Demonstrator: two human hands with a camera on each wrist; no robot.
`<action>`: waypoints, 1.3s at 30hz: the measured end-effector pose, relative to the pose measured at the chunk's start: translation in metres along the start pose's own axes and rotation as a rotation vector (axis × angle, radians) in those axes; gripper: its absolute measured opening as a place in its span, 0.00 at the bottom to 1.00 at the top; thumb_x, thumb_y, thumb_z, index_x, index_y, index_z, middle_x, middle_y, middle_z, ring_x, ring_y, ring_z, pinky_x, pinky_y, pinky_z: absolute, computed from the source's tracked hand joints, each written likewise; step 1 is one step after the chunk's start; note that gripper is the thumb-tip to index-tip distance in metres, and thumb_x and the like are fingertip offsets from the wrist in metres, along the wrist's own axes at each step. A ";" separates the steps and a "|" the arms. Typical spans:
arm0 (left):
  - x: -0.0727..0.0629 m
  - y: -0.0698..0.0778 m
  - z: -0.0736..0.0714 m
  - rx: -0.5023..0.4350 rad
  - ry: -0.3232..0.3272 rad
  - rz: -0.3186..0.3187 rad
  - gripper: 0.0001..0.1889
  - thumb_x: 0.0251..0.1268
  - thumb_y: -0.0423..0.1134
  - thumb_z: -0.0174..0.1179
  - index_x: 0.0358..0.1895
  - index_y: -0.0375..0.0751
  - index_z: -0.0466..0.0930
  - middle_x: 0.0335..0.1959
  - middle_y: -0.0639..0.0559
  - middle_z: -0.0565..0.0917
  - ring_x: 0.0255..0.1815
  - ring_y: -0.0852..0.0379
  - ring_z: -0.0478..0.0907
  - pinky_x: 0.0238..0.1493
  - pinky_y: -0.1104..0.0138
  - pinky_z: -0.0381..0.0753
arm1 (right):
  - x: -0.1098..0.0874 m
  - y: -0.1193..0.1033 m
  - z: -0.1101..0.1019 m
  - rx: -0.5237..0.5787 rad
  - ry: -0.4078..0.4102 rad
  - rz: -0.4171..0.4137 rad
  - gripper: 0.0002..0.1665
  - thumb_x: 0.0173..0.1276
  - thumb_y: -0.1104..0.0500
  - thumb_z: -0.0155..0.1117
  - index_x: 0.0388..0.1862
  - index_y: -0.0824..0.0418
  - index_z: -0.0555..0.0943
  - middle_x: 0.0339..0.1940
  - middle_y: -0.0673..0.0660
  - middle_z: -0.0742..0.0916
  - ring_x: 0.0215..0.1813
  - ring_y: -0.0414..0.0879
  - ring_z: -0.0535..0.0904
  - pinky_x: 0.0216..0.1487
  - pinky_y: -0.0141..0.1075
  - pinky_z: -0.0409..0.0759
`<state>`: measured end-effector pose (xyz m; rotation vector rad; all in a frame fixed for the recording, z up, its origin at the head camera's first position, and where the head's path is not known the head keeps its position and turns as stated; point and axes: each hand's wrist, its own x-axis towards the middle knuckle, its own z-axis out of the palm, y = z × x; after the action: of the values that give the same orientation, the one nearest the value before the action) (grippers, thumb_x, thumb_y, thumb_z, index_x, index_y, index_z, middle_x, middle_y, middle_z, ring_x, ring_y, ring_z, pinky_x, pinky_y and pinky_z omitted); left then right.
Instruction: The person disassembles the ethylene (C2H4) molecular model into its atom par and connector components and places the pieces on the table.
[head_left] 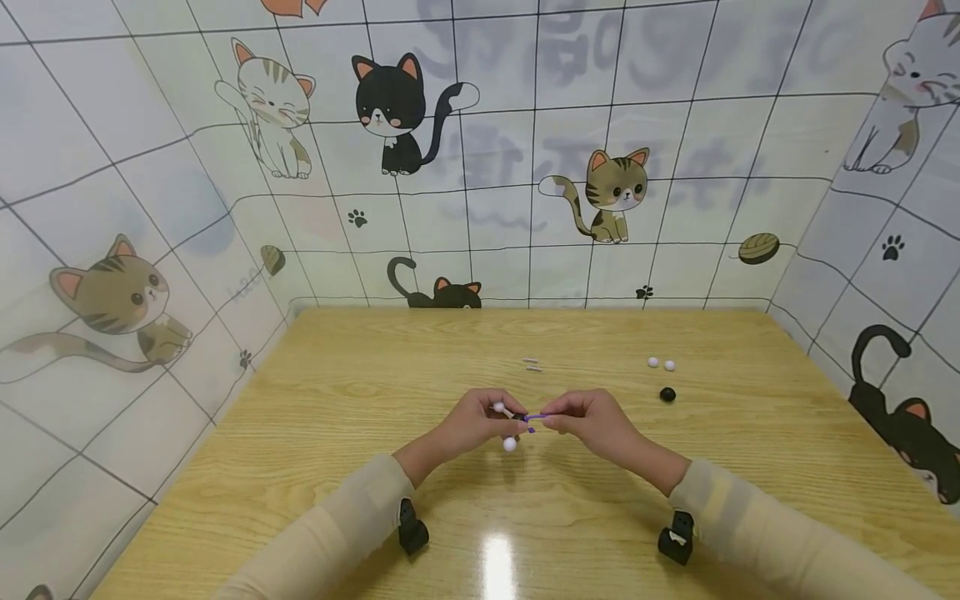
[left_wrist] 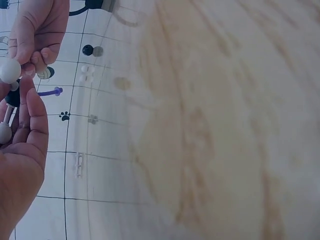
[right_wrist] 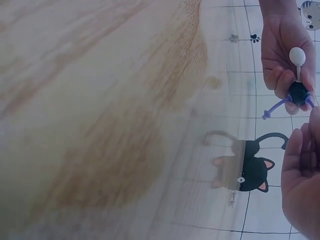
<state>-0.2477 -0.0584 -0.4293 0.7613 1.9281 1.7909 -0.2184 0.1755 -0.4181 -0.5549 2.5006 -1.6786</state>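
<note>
Wood-grain table (head_left: pixel 600 517) in front of you, w/ a cat-print backdrop (head_left: pixel 495 217) rising behind its back edge & along both sides. Your L hand (head_left: pixel 480 419) has its fingers curled round a black ball (head_left: pixel 519 417), held up off the tabletop approx. midway btwn the L & R edges. Your R hand (head_left: pixel 592 421) pinches the outer end of a purple link (head_left: pixel 536 416) that runs into that ball. A 2nd purple link (right_wrist: pixel 274 108) sticks out w/ its knobbed end free. One white ball (head_left: pixel 499 407) sits on a pale stem at your L fingers; another white ball (head_left: pixel 510 444) hangs below them, toward the front edge.

Near the mid of the back edge: 2 pale sticks (head_left: pixel 533 368), side by side. Toward the back R corner: 2 loose white balls (head_left: pixel 670 365), just apart, w/ a loose black ball (head_left: pixel 667 395) slightly fwd of them. You've a black wrist device (head_left: pixel 412 527) on each sleeve (head_left: pixel 345 521).
</note>
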 end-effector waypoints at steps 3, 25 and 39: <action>0.000 0.001 0.000 -0.007 -0.006 0.008 0.10 0.63 0.30 0.64 0.45 0.27 0.81 0.39 0.21 0.80 0.28 0.57 0.83 0.39 0.59 0.83 | 0.000 0.000 0.000 0.030 0.012 0.025 0.07 0.64 0.62 0.69 0.38 0.66 0.87 0.35 0.56 0.86 0.34 0.46 0.80 0.40 0.48 0.81; -0.015 0.003 -0.033 -0.008 0.118 -0.003 0.15 0.63 0.28 0.64 0.49 0.21 0.77 0.36 0.45 0.85 0.35 0.54 0.84 0.42 0.56 0.83 | -0.016 0.027 -0.058 -0.027 0.241 0.173 0.18 0.68 0.55 0.67 0.48 0.67 0.84 0.40 0.57 0.87 0.41 0.48 0.81 0.45 0.46 0.80; -0.015 0.002 -0.024 0.007 0.077 -0.024 0.12 0.58 0.27 0.67 0.44 0.28 0.79 0.40 0.45 0.82 0.36 0.56 0.82 0.38 0.66 0.81 | 0.016 0.031 -0.035 -0.064 0.136 0.269 0.14 0.66 0.59 0.69 0.46 0.68 0.85 0.40 0.58 0.86 0.42 0.52 0.82 0.41 0.42 0.82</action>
<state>-0.2515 -0.0865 -0.4258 0.6777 1.9849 1.8247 -0.2501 0.2109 -0.4299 -0.1031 2.5886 -1.5881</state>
